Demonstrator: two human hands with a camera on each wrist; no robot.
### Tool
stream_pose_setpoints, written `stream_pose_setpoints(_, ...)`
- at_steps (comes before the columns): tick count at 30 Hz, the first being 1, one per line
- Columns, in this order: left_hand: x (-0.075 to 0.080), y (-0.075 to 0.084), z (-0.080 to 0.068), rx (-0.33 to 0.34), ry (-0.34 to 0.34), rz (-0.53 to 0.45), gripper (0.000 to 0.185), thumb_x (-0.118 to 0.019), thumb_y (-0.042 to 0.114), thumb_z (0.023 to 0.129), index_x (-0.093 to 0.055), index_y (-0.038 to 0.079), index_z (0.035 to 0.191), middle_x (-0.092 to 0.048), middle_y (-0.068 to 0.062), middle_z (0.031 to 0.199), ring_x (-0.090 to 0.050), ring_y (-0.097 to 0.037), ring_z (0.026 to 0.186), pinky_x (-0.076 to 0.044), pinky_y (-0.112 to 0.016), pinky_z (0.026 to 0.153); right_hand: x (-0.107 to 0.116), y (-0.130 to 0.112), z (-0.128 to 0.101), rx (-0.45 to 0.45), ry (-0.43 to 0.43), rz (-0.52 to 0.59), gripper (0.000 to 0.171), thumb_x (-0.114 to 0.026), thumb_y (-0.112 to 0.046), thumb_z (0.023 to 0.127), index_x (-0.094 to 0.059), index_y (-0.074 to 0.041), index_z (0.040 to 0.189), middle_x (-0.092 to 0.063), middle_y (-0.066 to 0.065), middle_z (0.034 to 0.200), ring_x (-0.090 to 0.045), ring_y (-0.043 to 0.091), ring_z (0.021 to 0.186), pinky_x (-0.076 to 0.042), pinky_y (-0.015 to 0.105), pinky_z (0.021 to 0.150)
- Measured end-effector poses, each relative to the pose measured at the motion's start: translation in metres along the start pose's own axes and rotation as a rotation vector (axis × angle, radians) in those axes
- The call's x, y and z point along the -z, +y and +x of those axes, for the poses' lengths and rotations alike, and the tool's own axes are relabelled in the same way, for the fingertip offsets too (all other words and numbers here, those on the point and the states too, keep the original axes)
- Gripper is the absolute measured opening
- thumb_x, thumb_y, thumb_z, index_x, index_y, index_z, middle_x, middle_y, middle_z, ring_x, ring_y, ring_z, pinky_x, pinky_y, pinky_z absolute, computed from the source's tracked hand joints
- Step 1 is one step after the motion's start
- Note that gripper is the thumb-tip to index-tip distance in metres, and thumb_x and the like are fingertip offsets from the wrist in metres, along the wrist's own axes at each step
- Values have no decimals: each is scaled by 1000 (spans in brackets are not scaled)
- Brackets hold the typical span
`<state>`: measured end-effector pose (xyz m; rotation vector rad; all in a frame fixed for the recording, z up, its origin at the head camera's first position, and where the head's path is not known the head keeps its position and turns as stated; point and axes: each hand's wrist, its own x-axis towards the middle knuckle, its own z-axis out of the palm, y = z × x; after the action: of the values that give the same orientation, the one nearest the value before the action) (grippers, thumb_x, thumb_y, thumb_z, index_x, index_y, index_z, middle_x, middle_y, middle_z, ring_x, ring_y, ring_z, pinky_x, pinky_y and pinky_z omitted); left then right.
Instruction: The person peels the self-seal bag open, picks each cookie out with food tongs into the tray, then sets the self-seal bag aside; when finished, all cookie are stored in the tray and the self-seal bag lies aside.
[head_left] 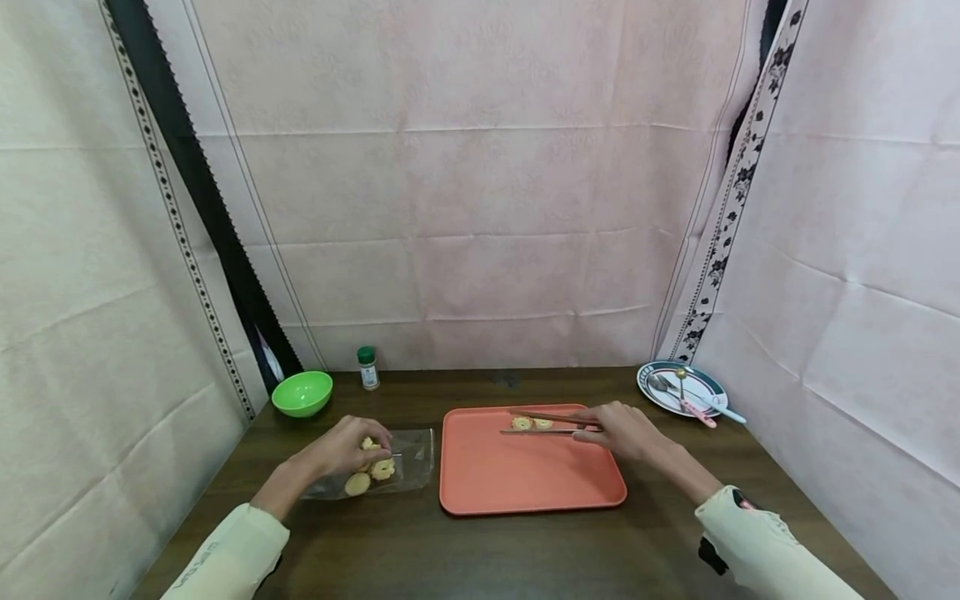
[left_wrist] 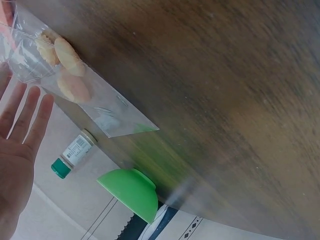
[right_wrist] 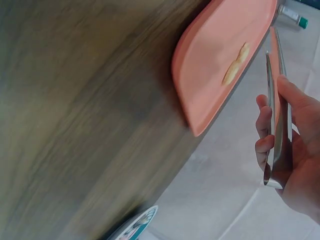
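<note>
Two pale, flower-shaped cookies point(head_left: 531, 423) lie near the far edge of the flat orange plastic tray point(head_left: 525, 475), just beside the tips of the long metal tongs point(head_left: 551, 424) that I see my right hand point(head_left: 626, 431) gripping. From the right wrist view, the fingers point(right_wrist: 264, 125) curl round the tongs' joined end, with the two blades held slightly apart and nothing caught between them.

My left hand point(head_left: 341, 446) sits over the clear plastic bag point(head_left: 408, 467) lying on the dark wooden table point(head_left: 480, 550) to the left of the tray. In the left wrist view the hand's fingers point(left_wrist: 27, 112) are straight and spread, grasping nothing, though from the head view I cannot tell whether they touch the bag. Several more cookies of the same kind point(head_left: 371, 475) remain inside the bag, close to that hand.

Behind the bag stand a small bright green plastic bowl point(head_left: 302, 392) and a little spice jar with a green cap point(head_left: 367, 367). At the far right of the table rests a round white plate with a dark rim point(head_left: 708, 385), carrying a spoon and other cutlery point(head_left: 693, 396).
</note>
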<state>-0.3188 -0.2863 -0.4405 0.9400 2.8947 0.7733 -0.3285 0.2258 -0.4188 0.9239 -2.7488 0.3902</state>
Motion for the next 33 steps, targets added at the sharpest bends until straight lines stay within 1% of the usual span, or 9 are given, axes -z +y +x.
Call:
stream_pose_setpoints(2, 1, 1, 0, 2, -2, -1, 5, -76, 18, 97, -81, 16, 95, -75, -13, 115, -71, -28, 106, -59, -50, 88, -1, -7, 4, 28, -7, 2, 35, -72, -39, 99, -76, -20, 128, -78, 2, 111, -69, 8, 80, -51, 34, 62)
stream_pose_setpoints(4, 2, 1, 0, 1, 0, 1, 5, -76, 18, 97, -81, 16, 95, -74, -13, 116, -71, -27, 105, -59, -50, 88, -2, -14, 7, 58, -20, 21, 36, -71, -38, 99, -75, -18, 130, -78, 1, 113, -72, 11, 83, -54, 35, 64)
stream_pose_setpoints(7, 3, 1, 0, -18, 5, 3, 5, -76, 18, 97, -81, 15, 96, -74, -15, 117, -71, -27, 104, -59, -50, 87, -5, -24, 12, 78, -35, 46, 37, -70, -38, 100, -74, -16, 130, -77, 1, 117, -73, 10, 84, -53, 32, 63)
stream_pose_setpoints(11, 4, 2, 1, -39, 12, 0, 5, -76, 18, 96, -80, 14, 97, -74, -15, 117, -71, -26, 103, -60, -50, 85, -9, -38, 18, 99, -44, 71, 37, -70, -36, 100, -74, -16, 131, -77, 2, 118, -67, 2, 77, -48, 27, 57)
stream_pose_setpoints(15, 5, 2, 2, -41, 12, 2, 6, -77, 18, 96, -80, 13, 97, -74, -15, 117, -71, -27, 104, -59, -50, 84, -14, -51, 25, 134, -43, 66, 36, -70, -36, 100, -73, -19, 132, -77, -2, 118, -61, -3, 73, -45, 24, 58)
stream_pose_setpoints(19, 5, 2, 1, -43, 14, 5, 6, -76, 17, 96, -80, 13, 98, -74, -15, 117, -71, -27, 104, -59, -50, 85, -19, -65, 32, 188, -48, 80, 36, -70, -33, 101, -73, -16, 132, -76, 1, 121, -58, -3, 66, -43, 22, 57)
stream_pose_setpoints(21, 5, 2, 1, -48, 16, 6, 5, -77, 17, 96, -80, 14, 97, -74, -15, 117, -71, -26, 103, -59, -50, 85, -23, -71, 35, 208, -57, 98, 33, -70, -31, 101, -74, -16, 130, -76, 2, 119, -59, -3, 68, -44, 21, 58)
stream_pose_setpoints(28, 5, 3, 0, -47, 17, 7, 5, -77, 18, 96, -80, 15, 95, -74, -14, 117, -71, -28, 105, -59, -50, 86, -35, -90, 46, 199, -112, 129, 33, -67, -35, 103, -73, -20, 131, -77, -3, 112, -61, -3, 71, -49, 22, 62)
stream_pose_setpoints(33, 4, 3, -1, -46, 18, 6, 7, -76, 15, 96, -80, 9, 98, -74, -16, 115, -71, -29, 104, -58, -52, 87, -46, -103, 57, 201, -147, 144, 36, -68, -35, 102, -72, -18, 133, -77, -1, 114, -63, -4, 76, -52, 22, 66)
